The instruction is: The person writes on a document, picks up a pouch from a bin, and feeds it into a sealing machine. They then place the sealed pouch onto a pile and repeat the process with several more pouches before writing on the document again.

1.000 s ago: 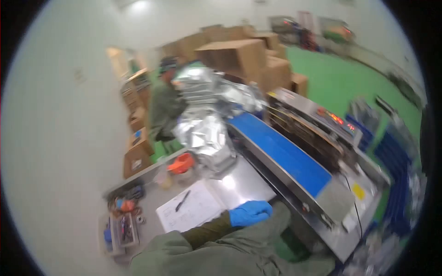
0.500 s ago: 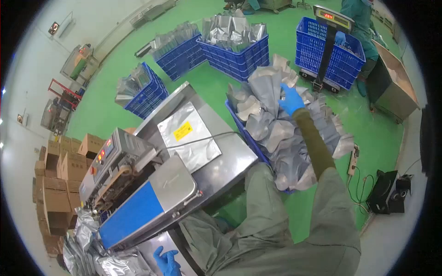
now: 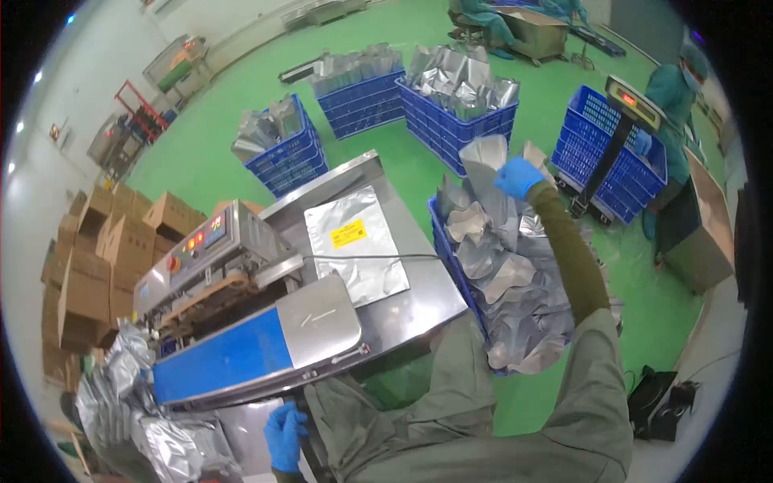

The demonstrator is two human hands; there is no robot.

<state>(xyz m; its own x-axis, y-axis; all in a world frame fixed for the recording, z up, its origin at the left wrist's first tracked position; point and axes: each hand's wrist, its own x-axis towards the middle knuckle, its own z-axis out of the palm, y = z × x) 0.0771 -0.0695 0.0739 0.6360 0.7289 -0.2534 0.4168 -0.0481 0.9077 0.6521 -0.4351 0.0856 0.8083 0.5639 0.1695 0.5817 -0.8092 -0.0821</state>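
My right hand (image 3: pixel 519 177), in a blue glove, is closed on the upper part of a silver foil bag (image 3: pixel 485 154). That bag stands up among many open-topped foil bags (image 3: pixel 515 278) packed in a blue crate (image 3: pixel 456 262) at my right knee. My left hand (image 3: pixel 286 436), gloved too, is low by the near edge of the metal bench. Its fingers are loosely bent, and I see nothing in them. Beside it runs the blue belt (image 3: pixel 221 358) of a sealing machine (image 3: pixel 217 262). Filled silver bags (image 3: pixel 181 443) lie at the belt's left end.
A flat foil bag with a yellow label (image 3: pixel 354 262) lies on the steel table (image 3: pixel 431 294), a cable across it. Blue crates (image 3: pixel 459 121) of foil bags stand beyond. A co-worker (image 3: pixel 668 101) is by a scale (image 3: pixel 632 105). Cardboard boxes (image 3: pixel 121 266) are stacked left.
My right hand has closed on a bag and drawn it up above the others. The left hand's fingers have curled in a little. The whole view has shifted with my head.
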